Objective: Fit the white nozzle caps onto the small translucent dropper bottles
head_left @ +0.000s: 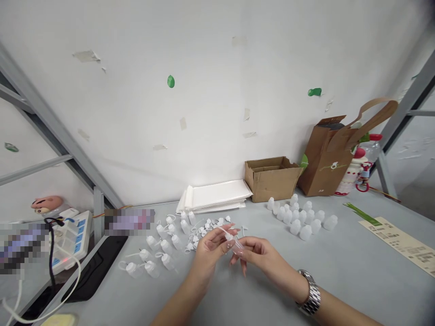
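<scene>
Over the middle of the table, both hands meet around a small clear plastic bottle. My right hand, with a metal watch on its wrist, pinches the bottle's body between thumb and fingers. At its upper end, my left hand grips a white cap with a thin strap. The fingers partly hide how cap and bottle meet. Just behind my left hand lies a pile of loose white caps. Capped bottles stand in a group on the left. On the right is a cluster of uncapped translucent bottles.
A stack of white sheets lies against the wall, beside an open cardboard box. Further right stand a brown paper bag and a printed card. At left are a black tray-like object and a power strip with cables.
</scene>
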A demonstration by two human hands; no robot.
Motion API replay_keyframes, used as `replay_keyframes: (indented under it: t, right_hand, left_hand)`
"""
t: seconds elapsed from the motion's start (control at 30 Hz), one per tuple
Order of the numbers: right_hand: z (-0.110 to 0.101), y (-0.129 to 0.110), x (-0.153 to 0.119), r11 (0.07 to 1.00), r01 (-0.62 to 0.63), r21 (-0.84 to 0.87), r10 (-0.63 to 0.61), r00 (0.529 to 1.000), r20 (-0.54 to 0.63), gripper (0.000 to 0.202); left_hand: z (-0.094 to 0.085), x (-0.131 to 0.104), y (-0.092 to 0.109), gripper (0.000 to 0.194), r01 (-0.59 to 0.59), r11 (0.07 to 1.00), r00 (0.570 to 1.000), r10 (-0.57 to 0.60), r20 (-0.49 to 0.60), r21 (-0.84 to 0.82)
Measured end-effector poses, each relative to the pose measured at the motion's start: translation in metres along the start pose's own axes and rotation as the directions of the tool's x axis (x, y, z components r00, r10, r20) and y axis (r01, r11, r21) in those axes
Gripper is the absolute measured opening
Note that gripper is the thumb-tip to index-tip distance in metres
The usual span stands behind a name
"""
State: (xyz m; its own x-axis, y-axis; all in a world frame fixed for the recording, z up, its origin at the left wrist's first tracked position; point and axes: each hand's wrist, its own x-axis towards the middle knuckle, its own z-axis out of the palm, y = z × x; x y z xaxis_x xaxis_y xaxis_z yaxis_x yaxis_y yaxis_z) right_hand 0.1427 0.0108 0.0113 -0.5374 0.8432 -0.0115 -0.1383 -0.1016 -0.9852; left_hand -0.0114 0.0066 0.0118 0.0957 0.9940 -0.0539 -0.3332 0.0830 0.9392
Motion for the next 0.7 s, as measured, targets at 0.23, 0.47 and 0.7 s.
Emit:
replay_keyframes:
  t: [0.23,0.47,0.7]
  right_hand:
    - [-0.002,0.0106,0.0004,0.997,0.059,-0.049,-0.064,0.993,-0.102,0.034]
    - [-0.0014,0.0114,-0.0045,0.952,0.063,-0.298,-0.121,0.977,-0.178,0.025]
    - [0.0021,0.009,-0.0052,0.938,0.015,-0.346,-0.084,0.979,-0.185,0.024]
  left_hand:
    - [-0.0016,-0.0008,-0.002,0.029,-0.1,0.987,0.995,0.1,0.0,0.126]
    - [-0.0037,-0.0002,-0.0019,0.016,-0.212,0.953,0.974,0.224,-0.03,0.217]
    - [-0.005,-0.0045,-0.0039,0.009,-0.265,0.897,0.957,0.29,-0.017,0.354]
